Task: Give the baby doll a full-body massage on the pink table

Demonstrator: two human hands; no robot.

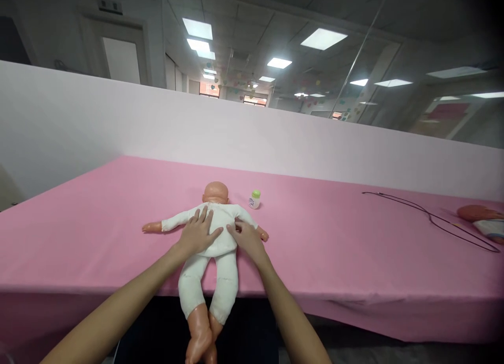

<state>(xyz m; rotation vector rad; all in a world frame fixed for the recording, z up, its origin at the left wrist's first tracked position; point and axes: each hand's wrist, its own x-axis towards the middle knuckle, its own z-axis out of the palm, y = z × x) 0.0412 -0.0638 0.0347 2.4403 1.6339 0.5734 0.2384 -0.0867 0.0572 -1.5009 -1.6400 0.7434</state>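
A baby doll [222, 239] with a white cloth body lies on the pink-covered table, the smooth back of its head showing and its face hidden. Its arms reach out to both sides, while its legs extend over the table's front edge. My left hand [199, 232] rests flat on the left part of the doll's torso, fingers spread. At the torso's right side, my right hand [246, 237] is curled, with the thumb on the white cloth and the fingers bent at the doll's side under its arm. Beyond that arm stands a small clear jar [254, 200] with a green lid.
A thin black cable [427, 211] lies looped on the table [315, 238] to the right. Another doll [482, 217] is partly in view at the right edge. Behind the table runs a low white wall [255, 138] with glass above it.
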